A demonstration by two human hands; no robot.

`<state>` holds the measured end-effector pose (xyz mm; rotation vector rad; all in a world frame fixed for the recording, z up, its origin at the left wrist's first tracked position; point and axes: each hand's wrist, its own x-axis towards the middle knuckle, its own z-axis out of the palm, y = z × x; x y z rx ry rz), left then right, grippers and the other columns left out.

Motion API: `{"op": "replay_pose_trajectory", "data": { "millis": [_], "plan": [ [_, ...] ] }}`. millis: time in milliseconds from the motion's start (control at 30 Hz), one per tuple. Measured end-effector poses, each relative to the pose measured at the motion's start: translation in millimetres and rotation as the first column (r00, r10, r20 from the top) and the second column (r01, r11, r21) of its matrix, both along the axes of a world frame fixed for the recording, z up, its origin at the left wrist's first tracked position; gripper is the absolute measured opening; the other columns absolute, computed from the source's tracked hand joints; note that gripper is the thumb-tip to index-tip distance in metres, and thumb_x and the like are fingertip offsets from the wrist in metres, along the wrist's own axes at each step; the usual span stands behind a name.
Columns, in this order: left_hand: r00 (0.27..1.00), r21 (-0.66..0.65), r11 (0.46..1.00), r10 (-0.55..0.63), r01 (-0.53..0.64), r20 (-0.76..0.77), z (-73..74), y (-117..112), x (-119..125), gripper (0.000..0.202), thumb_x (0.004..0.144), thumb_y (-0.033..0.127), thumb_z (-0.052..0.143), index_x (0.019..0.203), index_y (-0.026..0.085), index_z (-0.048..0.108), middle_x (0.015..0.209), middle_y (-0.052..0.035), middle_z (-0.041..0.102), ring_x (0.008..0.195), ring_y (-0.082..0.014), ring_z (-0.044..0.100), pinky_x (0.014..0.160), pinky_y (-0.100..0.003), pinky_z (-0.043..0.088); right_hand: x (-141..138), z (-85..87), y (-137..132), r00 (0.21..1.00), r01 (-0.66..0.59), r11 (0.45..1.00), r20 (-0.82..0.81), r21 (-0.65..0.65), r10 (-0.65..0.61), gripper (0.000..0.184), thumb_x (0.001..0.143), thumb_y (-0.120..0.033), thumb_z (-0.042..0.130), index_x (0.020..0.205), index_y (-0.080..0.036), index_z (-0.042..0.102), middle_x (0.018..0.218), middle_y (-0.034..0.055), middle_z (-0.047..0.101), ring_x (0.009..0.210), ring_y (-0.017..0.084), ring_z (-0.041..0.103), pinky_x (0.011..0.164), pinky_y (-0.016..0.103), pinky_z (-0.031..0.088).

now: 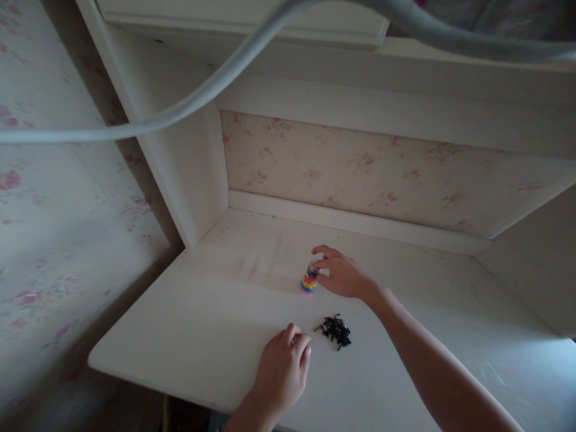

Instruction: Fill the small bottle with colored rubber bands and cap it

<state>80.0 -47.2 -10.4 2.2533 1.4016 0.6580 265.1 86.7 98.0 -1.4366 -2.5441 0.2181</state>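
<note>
My right hand (338, 273) reaches over the desk to a small clear jar (314, 268). Its thumb and a finger are curled round the jar's upper part, and one finger arches above it. Rainbow-coloured bands in pink, yellow and blue show on the jar's lower part, with something dark higher up. The hand hides part of the rim. Closer to me, my left hand (284, 363) rests on the desk with fingers curled in; whether they pinch anything is hidden. Just right of it lies a loose pile of small, thin black pieces (336, 331), too small to name.
The white desk (216, 324) has a rounded front left corner. White side panels (180, 138) and a shelf or drawer front (252, 15) enclose it, with floral wallpaper (351, 162) behind. A pale cable (193, 99) crosses the upper view close to the camera.
</note>
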Motion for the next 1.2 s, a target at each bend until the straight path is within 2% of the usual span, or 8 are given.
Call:
{"op": "replay_pose_trajectory", "data": {
  "millis": [200, 400, 667, 800, 1000, 1100, 1200],
  "plan": [
    [1.000, 0.010, 1.000, -0.001, 0.001, 0.003, -2.1, 0.8, 0.8, 0.019, 0.089, 0.015, 0.045, 0.097, 0.025, 0.058, 0.096, -0.0017, 0.058, 0.081, -0.0155, 0.058, 0.076, -0.028, 0.046, 9.4, 1.2, 0.3, 0.995, -0.026, 0.997, -0.094, 0.066, 0.032, 0.035, 0.072, -0.012, 0.056, 0.097, -0.029, 0.074, 0.123, 0.0042, 0.054, 0.095, 0.017, 0.057, 0.092, 0.034, 0.043],
    [1.000, 0.013, 1.000, -0.004, 0.004, -0.011, -1.1, 0.6, 1.3, 0.019, 0.089, 0.015, 0.045, 0.098, 0.025, 0.058, 0.096, -0.0012, 0.058, 0.082, -0.0155, 0.058, 0.076, -0.028, 0.046, 17.4, -2.5, -0.2, 0.993, -0.022, 0.992, -0.111, 0.126, 0.036, 0.039, 0.076, -0.014, 0.055, 0.106, -0.033, 0.072, 0.124, 0.0028, 0.055, 0.094, 0.017, 0.057, 0.089, 0.034, 0.045],
    [0.999, 0.025, 1.000, 0.005, -0.004, -0.038, 1.4, 0.1, 2.5, 0.018, 0.090, 0.016, 0.045, 0.096, 0.025, 0.059, 0.094, -0.0010, 0.058, 0.081, -0.0152, 0.058, 0.075, -0.027, 0.045, 19.7, -7.9, -3.9, 0.988, -0.033, 0.985, -0.142, 0.171, 0.057, 0.047, 0.078, -0.013, 0.053, 0.119, -0.032, 0.065, 0.125, 0.0044, 0.055, 0.100, 0.018, 0.056, 0.091, 0.035, 0.045],
    [0.999, 0.030, 1.000, 0.010, -0.008, -0.051, 0.8, 0.0, 3.1, 0.018, 0.090, 0.016, 0.045, 0.096, 0.025, 0.059, 0.095, -0.0012, 0.059, 0.081, -0.0150, 0.059, 0.075, -0.027, 0.045, 21.8, -5.2, -9.6, 0.974, 0.006, 0.981, -0.224, 0.196, 0.039, 0.048, 0.079, -0.014, 0.052, 0.123, -0.030, 0.062, 0.123, 0.0039, 0.056, 0.097, 0.017, 0.057, 0.091, 0.034, 0.046],
    [0.996, 0.016, 1.000, 0.018, -0.017, -0.085, 4.5, 1.0, 4.3, 0.018, 0.090, 0.016, 0.045, 0.097, 0.025, 0.059, 0.096, -0.0013, 0.059, 0.082, -0.0143, 0.059, 0.075, -0.026, 0.045, 32.9, -10.9, -35.3, 0.887, 0.155, 0.979, -0.454, 0.134, -0.079, 0.038, 0.081, -0.016, 0.052, 0.115, -0.027, 0.065, 0.115, 0.0044, 0.058, 0.081, 0.013, 0.060, 0.070, 0.025, 0.050],
    [0.992, -0.016, 0.999, 0.029, -0.031, -0.123, 8.9, 4.4, 7.1, 0.018, 0.090, 0.018, 0.047, 0.101, 0.026, 0.058, 0.097, -0.0009, 0.060, 0.086, -0.0147, 0.060, 0.077, -0.025, 0.045, 39.2, -24.2, -58.0, 0.800, 0.239, 0.969, -0.576, 0.055, -0.165, 0.027, 0.084, -0.022, 0.052, 0.107, -0.024, 0.068, 0.107, 0.0055, 0.059, 0.071, 0.011, 0.057, 0.060, 0.023, 0.048],
    [0.980, -0.050, 0.998, 0.022, -0.032, -0.197, 13.1, 9.9, 12.1, 0.015, 0.089, 0.022, 0.051, 0.101, 0.025, 0.059, 0.097, -0.0010, 0.060, 0.087, -0.0157, 0.061, 0.076, -0.025, 0.045, 43.5, -42.2, -84.9, 0.733, 0.289, 0.957, -0.636, -0.028, -0.241, 0.024, 0.088, -0.029, 0.052, 0.104, -0.022, 0.068, 0.097, 0.0060, 0.060, 0.066, 0.011, 0.054, 0.055, 0.023, 0.045]
  ]
}}
